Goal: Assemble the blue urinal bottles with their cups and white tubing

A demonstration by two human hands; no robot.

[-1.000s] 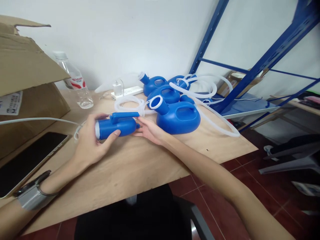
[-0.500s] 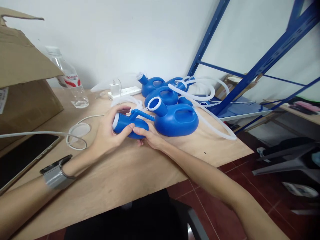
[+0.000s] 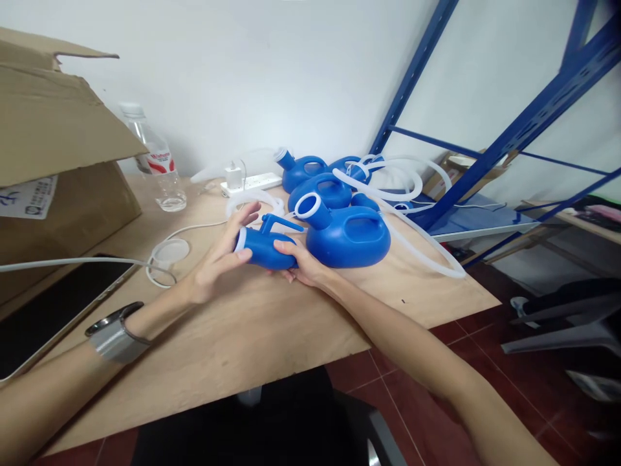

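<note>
bottle [image 3: 266, 248], blue: long axis sideways, mouth [image 3: 241, 239] leftward; right hand [image 3: 306, 263] clasps other end, left hand [image 3: 217, 260] spread loosely around mouth.

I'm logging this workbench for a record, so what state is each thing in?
Held blue container: sideways, white rim toward left hand.
Left hand: open, at that rim.
Right hand: gripping the container's other end.
Front blue jug: standing, mouth uncapped.
Bottle: standing, capped.
Cardboard box: flap open.
Phone: flat, screen dark.
White charger: seemingly plugged into power strip.
</note>
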